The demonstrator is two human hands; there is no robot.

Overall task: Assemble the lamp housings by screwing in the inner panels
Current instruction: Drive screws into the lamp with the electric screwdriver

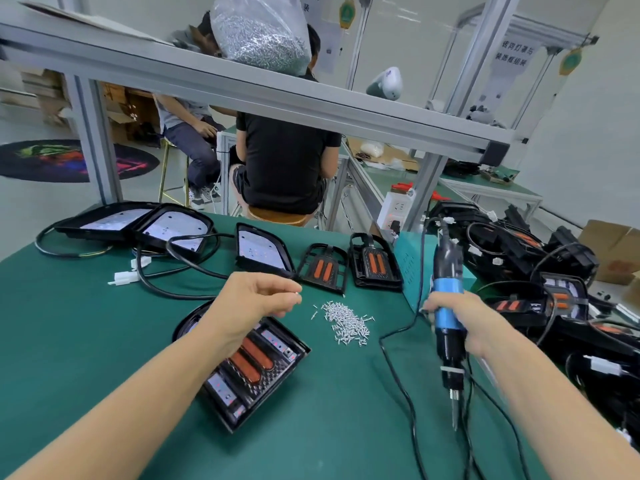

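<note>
Left of the screw pile (348,323), the housing (258,370) lies under the left hand (258,297), which pinches a screw (298,294). Right of the pile, the driver (447,317) is gripped by the right hand (462,318); the screw should be seated squarely before driving.

The table (86,341) wears a matt green mat. The near lamp housing (256,372) is glossy black plastic with smooth orange inserts. The screws (346,322) are bright silvery metal. The electric screwdriver (448,306) has a blue and black plastic body and a metal bit.
</note>
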